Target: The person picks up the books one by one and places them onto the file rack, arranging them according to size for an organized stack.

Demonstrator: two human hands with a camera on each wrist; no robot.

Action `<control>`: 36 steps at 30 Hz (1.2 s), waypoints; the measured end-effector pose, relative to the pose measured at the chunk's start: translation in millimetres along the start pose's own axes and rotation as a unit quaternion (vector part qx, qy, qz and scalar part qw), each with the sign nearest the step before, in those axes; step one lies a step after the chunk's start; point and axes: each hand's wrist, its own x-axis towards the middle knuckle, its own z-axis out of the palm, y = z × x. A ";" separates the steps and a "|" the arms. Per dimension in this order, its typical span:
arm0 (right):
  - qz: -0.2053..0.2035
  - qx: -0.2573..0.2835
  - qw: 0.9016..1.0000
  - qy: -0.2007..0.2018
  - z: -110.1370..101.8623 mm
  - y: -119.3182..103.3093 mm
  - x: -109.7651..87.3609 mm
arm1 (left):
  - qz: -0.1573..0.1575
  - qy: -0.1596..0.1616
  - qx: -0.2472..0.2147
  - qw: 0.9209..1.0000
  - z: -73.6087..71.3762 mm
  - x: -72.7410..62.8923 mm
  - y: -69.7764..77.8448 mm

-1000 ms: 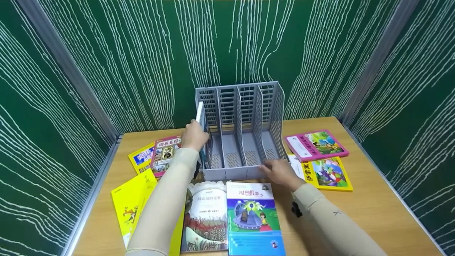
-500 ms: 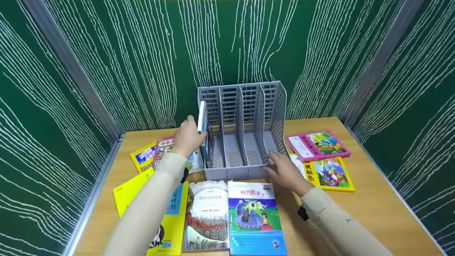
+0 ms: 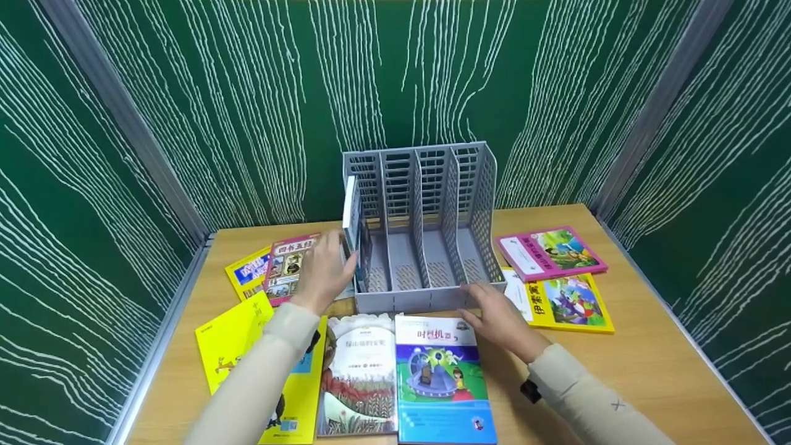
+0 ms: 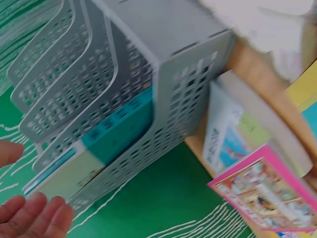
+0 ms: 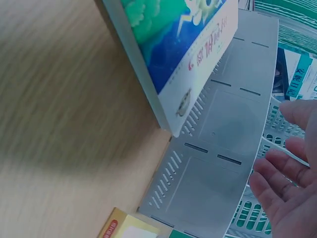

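Left hand (image 3: 324, 272): loosely spread, gripping nothing, just beside the teal-and-white book (image 3: 350, 213), which stands upright in the leftmost compartment of the grey rack (image 3: 411, 301). Right hand (image 3: 503, 318): fingers relaxed, holding nothing, at the right end of the rack's front wall.

a teal book (image 4: 119, 131) stands leftmost in the gray rack (image 3: 411, 301).
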 end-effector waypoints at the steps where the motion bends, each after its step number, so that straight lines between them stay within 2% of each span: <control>1: 0.004 0.001 1.000 -0.006 1.2 0.4 -0.8 | 0.010 0.003 0.002 1.000 2.8 -3.6 -1.5; 3: 0.013 0.003 1.000 -0.021 3.5 1.6 -1.8 | 0.024 0.002 0.007 1.000 8.2 -10.2 -3.6; 6: 0.037 0.012 0.998 -0.053 7.0 3.9 -2.5 | 0.036 -0.015 0.015 0.999 16.8 -18.7 -6.3; 9: 0.061 0.023 0.994 -0.087 10.5 6.4 -2.3 | 0.041 -0.047 0.021 0.998 25.6 -25.7 -8.0; 12: 0.073 0.040 0.990 -0.111 14.5 9.9 -2.8 | 0.053 -0.092 0.026 0.994 35.4 -31.7 -9.0; 16: 0.050 0.056 0.991 -0.115 19.9 16.0 -3.6 | 0.083 -0.138 0.023 0.987 48.6 -36.6 -9.1; 19: 0.031 0.051 0.991 -0.119 24.3 19.7 -3.5 | 0.099 -0.156 0.023 0.982 56.8 -38.1 -8.6; 21: 0.036 0.046 0.990 -0.130 27.3 21.0 -3.3 | 0.104 -0.167 0.028 0.980 61.9 -38.5 -8.8; 26: 0.047 0.035 0.985 -0.161 32.6 22.2 -1.3 | 0.101 -0.205 0.046 0.972 72.0 -39.5 -8.6; 36: 0.037 0.007 0.982 -0.184 34.4 19.6 6.9 | 0.083 -0.254 0.089 0.960 88.1 -39.7 -5.9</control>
